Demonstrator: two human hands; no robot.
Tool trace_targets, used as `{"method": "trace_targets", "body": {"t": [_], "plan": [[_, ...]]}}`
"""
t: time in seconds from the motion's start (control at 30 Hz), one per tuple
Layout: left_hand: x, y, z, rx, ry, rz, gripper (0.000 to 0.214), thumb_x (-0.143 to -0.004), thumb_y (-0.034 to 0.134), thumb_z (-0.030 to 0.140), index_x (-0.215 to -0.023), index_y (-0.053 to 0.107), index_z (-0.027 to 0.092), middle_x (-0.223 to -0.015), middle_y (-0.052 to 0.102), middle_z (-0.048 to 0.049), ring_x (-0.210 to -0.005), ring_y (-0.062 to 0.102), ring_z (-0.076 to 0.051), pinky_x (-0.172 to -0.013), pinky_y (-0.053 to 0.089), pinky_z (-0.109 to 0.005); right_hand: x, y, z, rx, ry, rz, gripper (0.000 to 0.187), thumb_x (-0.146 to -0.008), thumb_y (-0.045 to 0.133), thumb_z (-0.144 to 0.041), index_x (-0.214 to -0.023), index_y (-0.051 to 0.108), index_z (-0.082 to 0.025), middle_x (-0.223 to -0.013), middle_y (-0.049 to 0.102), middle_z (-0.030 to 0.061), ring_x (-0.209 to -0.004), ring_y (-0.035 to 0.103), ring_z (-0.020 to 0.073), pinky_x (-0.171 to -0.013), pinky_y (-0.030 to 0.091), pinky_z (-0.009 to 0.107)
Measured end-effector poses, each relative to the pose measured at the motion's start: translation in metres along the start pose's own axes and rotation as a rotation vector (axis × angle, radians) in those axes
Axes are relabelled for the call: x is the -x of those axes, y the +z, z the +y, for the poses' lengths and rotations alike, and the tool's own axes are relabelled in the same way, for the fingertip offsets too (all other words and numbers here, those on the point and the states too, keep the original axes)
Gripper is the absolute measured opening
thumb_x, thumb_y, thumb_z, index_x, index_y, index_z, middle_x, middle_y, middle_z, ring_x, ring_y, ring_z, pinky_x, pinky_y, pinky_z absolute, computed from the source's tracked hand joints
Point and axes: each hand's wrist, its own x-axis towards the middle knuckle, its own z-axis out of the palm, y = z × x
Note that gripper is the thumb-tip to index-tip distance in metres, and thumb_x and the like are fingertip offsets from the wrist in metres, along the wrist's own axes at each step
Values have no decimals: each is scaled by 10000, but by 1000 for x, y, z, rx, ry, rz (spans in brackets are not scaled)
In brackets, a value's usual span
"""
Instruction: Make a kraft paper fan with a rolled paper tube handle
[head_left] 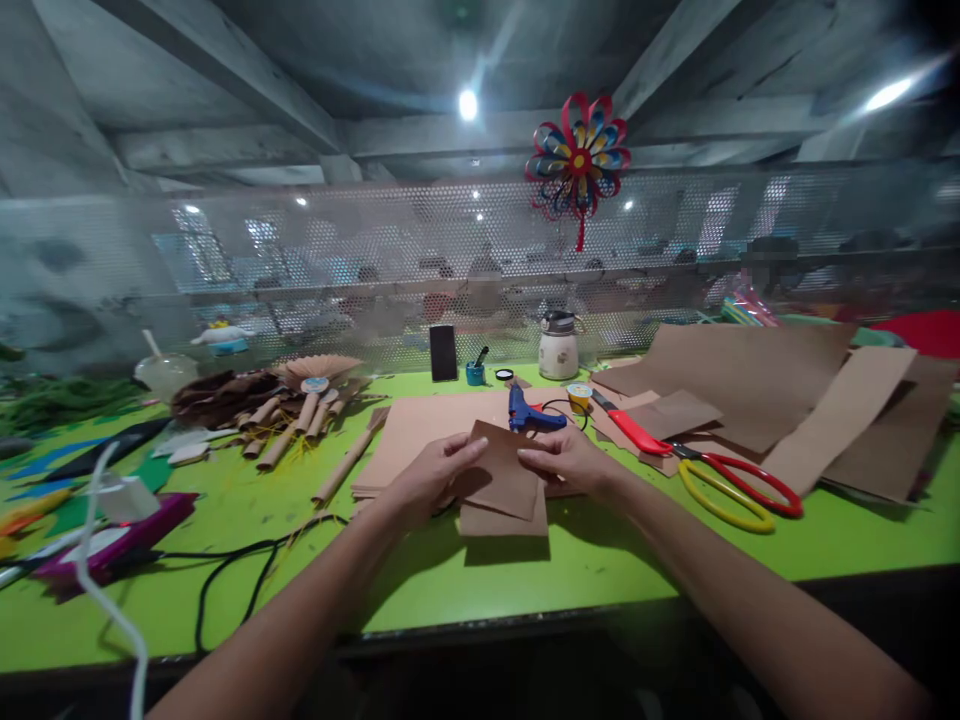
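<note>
A: Where's the piece being handled?
B: The brown paper piece (499,478) is just below the middle of the frame, tilted, between both hands.

A: How does the left hand (442,468) have it?
B: Nearly closed in a pinch, thumb lying on top near the left edge, the other fingers mostly hidden.

A: And the right hand (574,460)?
B: Also pinched nearly closed, thumb on the right edge, fingers curled behind it.

A: What's that under it?
B: A lighter paper piece (506,524) showing past the lower edge; I can't tell whether the two are joined.

A: Anything close by?
B: A blue hot glue gun (525,411) sits just above the hands, near the centre, with a stack of brown paper sheets (420,425) to its left. Large scissors (684,453) with red and yellow handles lie right of centre.

A: Farther out?
B: A purple power strip (124,540) at lower left and large brown sheets (739,375) at right, all on the bright green table (585,590).
</note>
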Motion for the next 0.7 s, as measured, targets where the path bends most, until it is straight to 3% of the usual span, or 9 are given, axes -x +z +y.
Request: {"method": "trace_targets", "body": {"t": [0.13,0.4,0.47,0.6,0.7], "plan": [[-2,0,-15,180,-102,-45,469,-633,798,352,-1016,643,131,-957,694,-109,-808,654,-205,-752,502,-317,0,-1,-4,55,13,48,532,-714,601,-636,-514,490,-156,-443,479,-23,-393,362,64,-424,267,215],[1,-2,-22,149,-91,-15,554,-571,832,279,-1068,632,140,-961,693,-96,-838,635,-209,-730,487,-290,-7,-12,2,109,-108,400,444,-699,630,-565,-578,591,-139,-517,535,10,-498,450,105,-505,359,234],[2,-1,-22,87,-110,19,436,-591,815,333,-935,651,122,-825,681,-73,-711,612,-171,-608,448,-243,-9,-25,4,151,-134,553,422,-719,604,-540,-584,591,-140,-523,542,15,-501,456,112,-502,362,236],[3,0,-22,4,-110,77,357,-674,727,459,-686,592,129,-562,518,17,-489,432,-81,-458,261,-200,-9,-69,10,486,-65,1059,343,-801,493,-423,-655,627,-142,-568,588,24,-539,494,138,-525,373,243],[2,-2,-24,-9,-77,78,392,-702,693,482,-598,528,142,-507,419,46,-456,335,-64,-456,211,-208,-4,-100,16,605,18,1219,278,-776,505,-327,-600,616,-141,-579,596,50,-609,516,177,-599,387,278]]}}
